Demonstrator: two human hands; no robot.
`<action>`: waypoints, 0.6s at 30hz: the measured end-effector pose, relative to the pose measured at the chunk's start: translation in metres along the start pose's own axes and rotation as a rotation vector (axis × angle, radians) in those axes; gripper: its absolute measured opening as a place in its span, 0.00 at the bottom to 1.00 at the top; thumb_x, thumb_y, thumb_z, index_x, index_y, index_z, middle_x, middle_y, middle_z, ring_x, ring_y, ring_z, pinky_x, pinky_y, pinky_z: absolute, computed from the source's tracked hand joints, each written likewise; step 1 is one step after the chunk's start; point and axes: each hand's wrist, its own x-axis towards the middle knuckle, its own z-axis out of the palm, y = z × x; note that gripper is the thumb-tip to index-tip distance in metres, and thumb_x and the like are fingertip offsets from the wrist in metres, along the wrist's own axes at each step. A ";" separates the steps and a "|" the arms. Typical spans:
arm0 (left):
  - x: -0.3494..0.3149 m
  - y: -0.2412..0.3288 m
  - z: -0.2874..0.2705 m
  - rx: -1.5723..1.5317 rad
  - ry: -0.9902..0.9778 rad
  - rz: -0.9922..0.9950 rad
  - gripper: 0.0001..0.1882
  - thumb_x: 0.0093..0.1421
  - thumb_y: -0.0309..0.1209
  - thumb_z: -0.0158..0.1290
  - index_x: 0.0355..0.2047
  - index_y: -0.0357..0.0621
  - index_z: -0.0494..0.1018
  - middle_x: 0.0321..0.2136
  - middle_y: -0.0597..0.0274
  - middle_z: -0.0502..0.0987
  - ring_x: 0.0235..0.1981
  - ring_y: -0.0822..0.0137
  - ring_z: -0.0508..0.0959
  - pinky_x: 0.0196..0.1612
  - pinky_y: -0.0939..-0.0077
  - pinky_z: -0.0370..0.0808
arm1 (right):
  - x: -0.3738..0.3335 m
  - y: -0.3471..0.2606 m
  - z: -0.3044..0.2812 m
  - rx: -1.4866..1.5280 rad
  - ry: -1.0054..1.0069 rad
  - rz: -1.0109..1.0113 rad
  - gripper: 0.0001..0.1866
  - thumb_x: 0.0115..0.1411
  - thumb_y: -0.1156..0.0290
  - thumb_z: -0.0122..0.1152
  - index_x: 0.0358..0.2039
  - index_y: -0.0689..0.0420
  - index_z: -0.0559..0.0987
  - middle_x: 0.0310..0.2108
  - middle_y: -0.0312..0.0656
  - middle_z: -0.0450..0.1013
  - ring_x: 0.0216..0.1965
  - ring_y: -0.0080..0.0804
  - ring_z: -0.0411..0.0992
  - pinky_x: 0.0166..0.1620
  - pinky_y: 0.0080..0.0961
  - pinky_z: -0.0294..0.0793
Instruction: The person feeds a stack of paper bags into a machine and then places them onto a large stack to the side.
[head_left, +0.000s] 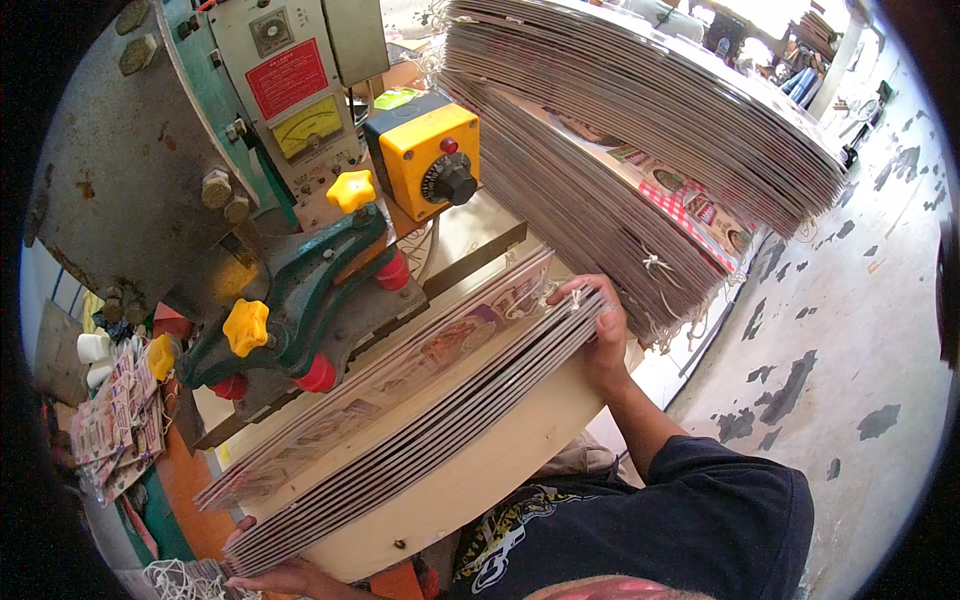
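Observation:
A thin stack of flat printed cardboard sheets [420, 430], seen along its pale edges, slants across a cream-coloured board [490, 440] in front of me. My right hand [605, 345] is closed around the upper right end of the stack, where a bit of white string shows. At the lower left end, my left hand [275, 578] grips the same stack, partly hidden beneath it. Just beyond lie a few more printed sheets [440, 345], apart from the held stack along most of their length and alongside the machine's metal edge.
A machine with a dark green bracket [300, 270], yellow star knobs [246, 327] and a yellow dial box [430, 160] stands at the left. Tall tied bundles of flat sheets [640, 100] are piled at the back right. Loose printed pieces [120, 420] lie far left.

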 end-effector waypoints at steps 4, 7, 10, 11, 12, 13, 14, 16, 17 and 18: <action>0.002 -0.003 -0.003 -0.014 0.001 0.032 0.53 0.59 0.75 0.33 0.42 0.28 0.78 0.39 0.37 0.80 0.36 0.41 0.81 0.42 0.46 0.80 | 0.000 0.004 -0.002 0.017 -0.012 -0.007 0.42 0.56 0.29 0.52 0.48 0.59 0.69 0.41 0.44 0.72 0.43 0.28 0.70 0.48 0.27 0.70; 0.005 -0.007 -0.010 -0.014 -0.047 0.047 0.53 0.58 0.75 0.34 0.44 0.28 0.77 0.41 0.38 0.80 0.37 0.41 0.81 0.41 0.45 0.80 | 0.000 0.004 -0.001 0.024 0.001 -0.003 0.42 0.55 0.29 0.54 0.48 0.58 0.69 0.41 0.43 0.72 0.43 0.28 0.70 0.47 0.27 0.70; 0.015 -0.015 -0.029 -0.090 -0.190 -0.064 0.54 0.55 0.76 0.38 0.45 0.28 0.76 0.44 0.38 0.79 0.40 0.40 0.80 0.42 0.45 0.80 | 0.000 0.008 -0.006 0.052 0.007 0.002 0.42 0.54 0.29 0.55 0.48 0.58 0.69 0.41 0.43 0.73 0.43 0.28 0.71 0.47 0.27 0.71; 0.013 -0.013 -0.023 -0.072 -0.142 -0.031 0.54 0.55 0.77 0.39 0.45 0.28 0.77 0.43 0.38 0.79 0.40 0.40 0.80 0.42 0.44 0.80 | 0.000 0.008 -0.005 0.054 0.010 0.010 0.42 0.54 0.29 0.55 0.48 0.58 0.69 0.41 0.43 0.73 0.43 0.28 0.71 0.47 0.27 0.71; 0.008 -0.011 -0.017 -0.053 -0.095 0.002 0.54 0.54 0.77 0.40 0.44 0.28 0.77 0.42 0.38 0.80 0.40 0.40 0.80 0.42 0.44 0.80 | 0.000 0.007 -0.005 0.056 0.013 0.018 0.42 0.54 0.28 0.55 0.48 0.58 0.69 0.41 0.43 0.73 0.43 0.28 0.70 0.47 0.27 0.71; 0.004 -0.008 -0.009 -0.034 -0.048 0.033 0.54 0.53 0.77 0.41 0.43 0.28 0.77 0.41 0.38 0.80 0.40 0.40 0.80 0.41 0.44 0.80 | 0.000 0.007 -0.004 0.056 0.016 0.028 0.43 0.53 0.28 0.56 0.48 0.58 0.69 0.41 0.43 0.73 0.43 0.28 0.70 0.47 0.27 0.71; 0.005 -0.010 -0.013 -0.016 -0.071 0.026 0.54 0.52 0.77 0.43 0.42 0.28 0.77 0.40 0.38 0.80 0.39 0.40 0.81 0.42 0.44 0.80 | 0.000 0.007 -0.004 0.052 0.014 0.024 0.43 0.53 0.28 0.55 0.48 0.59 0.69 0.41 0.43 0.73 0.43 0.27 0.70 0.47 0.27 0.70; 0.003 -0.009 -0.008 -0.003 -0.110 0.032 0.53 0.52 0.77 0.44 0.42 0.28 0.77 0.40 0.39 0.80 0.39 0.40 0.81 0.42 0.43 0.80 | 0.000 0.006 -0.005 0.020 0.017 0.022 0.43 0.54 0.28 0.55 0.49 0.60 0.69 0.41 0.43 0.73 0.43 0.27 0.70 0.48 0.27 0.70; 0.003 -0.006 -0.005 0.006 -0.127 0.039 0.53 0.52 0.77 0.44 0.41 0.28 0.78 0.40 0.39 0.80 0.40 0.40 0.81 0.42 0.42 0.80 | 0.000 0.005 -0.004 0.007 0.016 0.022 0.44 0.54 0.28 0.55 0.49 0.60 0.69 0.41 0.43 0.73 0.43 0.27 0.71 0.48 0.27 0.69; 0.002 -0.004 -0.010 0.017 -0.134 -0.018 0.52 0.52 0.77 0.44 0.43 0.30 0.77 0.43 0.41 0.80 0.42 0.40 0.80 0.44 0.40 0.79 | 0.000 0.000 -0.003 0.004 0.004 0.028 0.44 0.54 0.28 0.54 0.49 0.60 0.69 0.41 0.42 0.73 0.43 0.27 0.70 0.48 0.27 0.69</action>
